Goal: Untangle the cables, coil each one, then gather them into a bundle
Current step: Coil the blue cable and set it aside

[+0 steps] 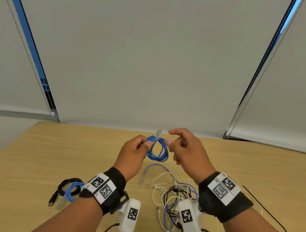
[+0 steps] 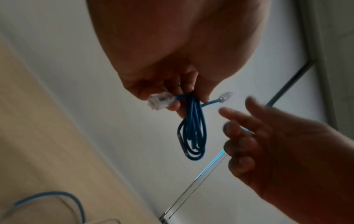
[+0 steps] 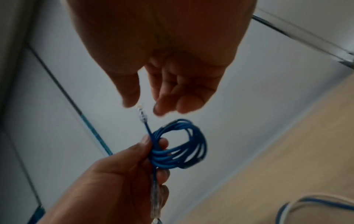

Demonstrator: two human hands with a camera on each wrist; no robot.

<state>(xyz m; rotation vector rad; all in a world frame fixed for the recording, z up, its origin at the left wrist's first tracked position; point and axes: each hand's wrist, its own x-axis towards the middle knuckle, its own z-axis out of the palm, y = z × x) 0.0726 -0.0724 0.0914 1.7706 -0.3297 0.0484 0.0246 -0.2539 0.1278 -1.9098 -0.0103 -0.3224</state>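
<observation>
My left hand pinches a coiled blue cable above the table, its loops hanging below the fingers. One clear plug sticks up from the coil; the other plug lies against my left fingers. My right hand hovers just right of the coil, fingers loosely bent, thumb and forefinger apart beside the upright plug, holding nothing. A tangle of blue, white and black cables lies on the wooden table below my wrists.
Two coiled cables, one black and one blue, lie at the near left of the table. A thin black wire runs along the right. Grey roller blinds hang behind the table's far edge.
</observation>
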